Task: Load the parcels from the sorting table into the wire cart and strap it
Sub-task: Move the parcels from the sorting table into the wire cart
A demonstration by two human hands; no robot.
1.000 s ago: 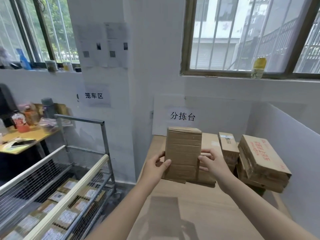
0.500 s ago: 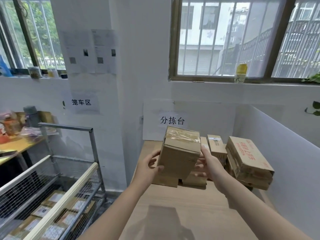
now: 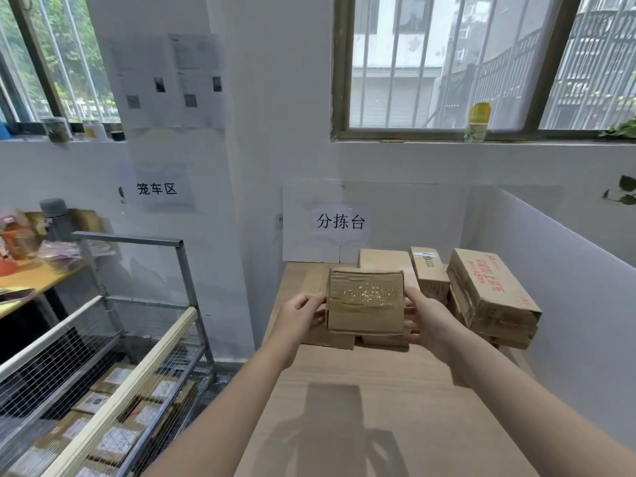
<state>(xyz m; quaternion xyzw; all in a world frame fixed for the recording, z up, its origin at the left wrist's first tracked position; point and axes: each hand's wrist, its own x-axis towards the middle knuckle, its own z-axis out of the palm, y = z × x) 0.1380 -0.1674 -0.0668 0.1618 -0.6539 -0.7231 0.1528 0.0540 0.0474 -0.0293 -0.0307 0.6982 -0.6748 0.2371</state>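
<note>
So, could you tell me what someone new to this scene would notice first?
The eye lands first on the taped cardboard parcel at the centre, held above the sorting table between the left hand and the right hand. Behind it more boxes are stacked at the table's far end, a red-printed box largest on the right. At lower left stands the wire cart, with labelled parcels already inside.

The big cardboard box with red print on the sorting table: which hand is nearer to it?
Right. The right hand grips the taped brown parcel just beside the red-printed cardboard box; the left hand holds the parcel's far side.
</note>
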